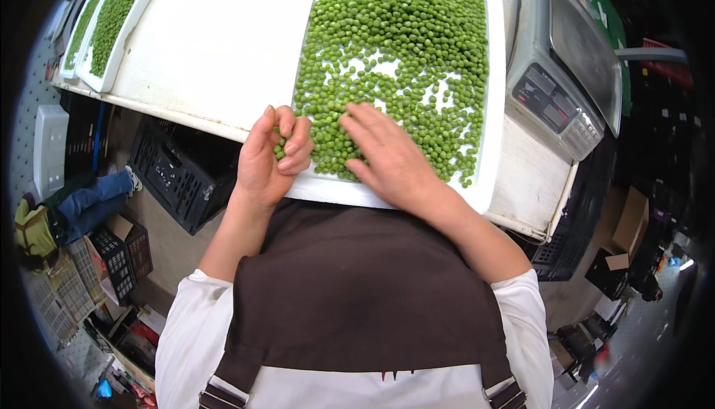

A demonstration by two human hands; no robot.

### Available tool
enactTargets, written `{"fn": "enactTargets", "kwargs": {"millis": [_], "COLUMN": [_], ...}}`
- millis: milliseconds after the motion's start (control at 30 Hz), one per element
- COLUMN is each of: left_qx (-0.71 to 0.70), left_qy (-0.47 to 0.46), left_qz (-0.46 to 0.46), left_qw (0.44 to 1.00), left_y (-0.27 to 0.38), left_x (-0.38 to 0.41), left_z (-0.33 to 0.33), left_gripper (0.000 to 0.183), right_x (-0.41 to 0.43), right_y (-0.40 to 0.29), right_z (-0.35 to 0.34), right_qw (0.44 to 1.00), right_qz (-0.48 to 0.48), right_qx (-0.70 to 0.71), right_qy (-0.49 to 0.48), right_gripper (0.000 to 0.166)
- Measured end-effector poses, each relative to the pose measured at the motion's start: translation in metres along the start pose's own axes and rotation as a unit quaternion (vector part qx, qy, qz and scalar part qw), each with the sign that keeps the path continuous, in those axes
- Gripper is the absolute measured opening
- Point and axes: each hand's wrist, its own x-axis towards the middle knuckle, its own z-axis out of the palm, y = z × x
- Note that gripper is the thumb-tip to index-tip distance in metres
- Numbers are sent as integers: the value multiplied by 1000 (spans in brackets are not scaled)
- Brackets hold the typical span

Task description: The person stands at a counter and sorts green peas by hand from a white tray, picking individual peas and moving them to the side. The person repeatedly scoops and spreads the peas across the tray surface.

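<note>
Loose green peas (pixel 391 12) cover most of a white tray (pixel 491 107) in front of me, heaped towards the far side and thinner in the middle, where the white bottom shows through. My left hand (pixel 277 149) is raised at the tray's near left corner, its fingers curled around a few peas that show between thumb and fingers. My right hand (pixel 388 157) lies palm down over peas near the front rim, fingers slightly spread and touching them. What lies beneath its palm is hidden.
A weighing scale (pixel 556 96) with a metal pan stands right of the tray on the white table (pixel 218 34). Two more trays of peas (pixel 120 18) sit at the far left. Below the table edge is a black plastic crate (pixel 173 169). Another person's jeans-clad leg (pixel 95 202) shows at left.
</note>
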Motion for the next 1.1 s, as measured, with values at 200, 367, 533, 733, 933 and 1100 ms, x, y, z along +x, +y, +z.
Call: {"fn": "enactTargets", "kwargs": {"millis": [200, 367, 533, 733, 933, 1100], "left_qx": [2, 3, 7, 9, 7, 8], "left_qy": [6, 2, 3, 4, -3, 1], "left_qz": [1, -2, -6, -4, -5, -6], "left_qw": [1000, 1000, 1000, 1000, 1000, 1000], "left_y": [1, 0, 0, 1, 0, 0], "left_x": [0, 0, 1, 0, 1, 1], "left_z": [2, -1, 0, 1, -1, 0], "left_gripper": [37, 37, 37, 37, 37, 37], "right_x": [-2, -30, -55, -69, -69, -52], "right_y": [-5, 18, 31, 41, 37, 33], "right_z": [-6, -28, -54, -79, -71, -59], "right_qw": [998, 999, 998, 993, 974, 983], "right_qz": [-63, -41, -1, 57, 172, 95], "right_qx": [21, -23, -49, -84, -95, -96], "right_qy": [0, 6, 32, 58, 115, 127], "right_gripper": [31, 19, 20, 25, 32, 22]}}
